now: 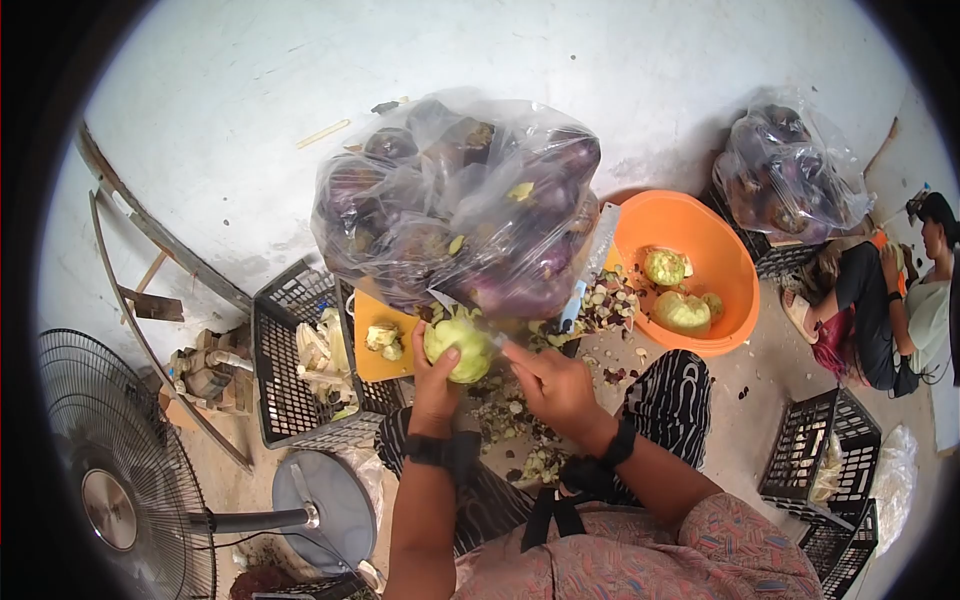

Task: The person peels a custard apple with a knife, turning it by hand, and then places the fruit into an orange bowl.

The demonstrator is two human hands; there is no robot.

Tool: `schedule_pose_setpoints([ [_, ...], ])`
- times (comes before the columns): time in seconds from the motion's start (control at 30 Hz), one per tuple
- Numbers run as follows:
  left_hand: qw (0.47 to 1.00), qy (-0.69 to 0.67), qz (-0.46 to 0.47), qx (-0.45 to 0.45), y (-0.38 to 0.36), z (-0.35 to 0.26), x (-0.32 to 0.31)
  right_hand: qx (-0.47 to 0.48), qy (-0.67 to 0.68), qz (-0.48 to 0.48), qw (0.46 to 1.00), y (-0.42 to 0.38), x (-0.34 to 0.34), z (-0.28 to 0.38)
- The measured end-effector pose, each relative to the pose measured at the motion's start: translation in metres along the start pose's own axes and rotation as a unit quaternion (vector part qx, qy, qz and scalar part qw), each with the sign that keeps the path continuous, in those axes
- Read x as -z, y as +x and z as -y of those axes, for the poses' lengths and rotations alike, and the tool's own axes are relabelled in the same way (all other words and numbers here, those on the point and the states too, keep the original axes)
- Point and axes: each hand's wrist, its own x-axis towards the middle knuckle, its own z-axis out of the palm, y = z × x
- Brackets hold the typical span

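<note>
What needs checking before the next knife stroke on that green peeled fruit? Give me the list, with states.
1. Left hand grips the peeled fruit: ok.
2. Right hand holds the knife: ok.
3. Left fingers clear of the blade edge: cannot tell.
4. Orange bowl has room for another fruit: ok.
5. Peel scraps cover the lap: not ok.
6. Bag of purple fruit crowds the work: not ok.

Produce-prep yard: bagged eggplants [460, 200], crates [290, 350], concrete floor [250, 90].
</note>
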Motion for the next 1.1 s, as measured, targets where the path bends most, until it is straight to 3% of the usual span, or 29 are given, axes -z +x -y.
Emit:
schedule_pose_setpoints([
  [0.23, 1.0, 0.007, 0.009, -0.007, -0.001, -0.001, 0.0, -0.027, 0.009, 0.026, 0.999, 0.016, -0.004, 0.001],
  [0.43, 0.996, 0.08, 0.033, -0.037, 0.0, 0.002, 0.002, 0.003, 0.079, -0.067, 0.995, 0.021, -0.021, -0.018],
  [0.53, 0.999, 0.029, 0.015, -0.022, 0.003, 0.008, 0.014, -0.031, 0.129, -0.063, 0.989, 0.007, -0.02, -0.018],
  [0.6, 0.998, -0.022, 0.06, 0.027, 0.008, 0.01, 0.021, -0.093, 0.201, -0.112, 0.969, -0.007, -0.016, -0.014],
  [0.8, 0.996, -0.04, 0.066, 0.049, 0.006, 0.009, 0.019, -0.034, 0.088, -0.026, 0.995, -0.034, 0.002, 0.004],
  [1.1, 0.993, -0.027, 0.108, 0.026, 0.002, 0.01, 0.016, -0.023, 0.078, -0.037, 0.996, -0.039, -0.005, 0.01],
])
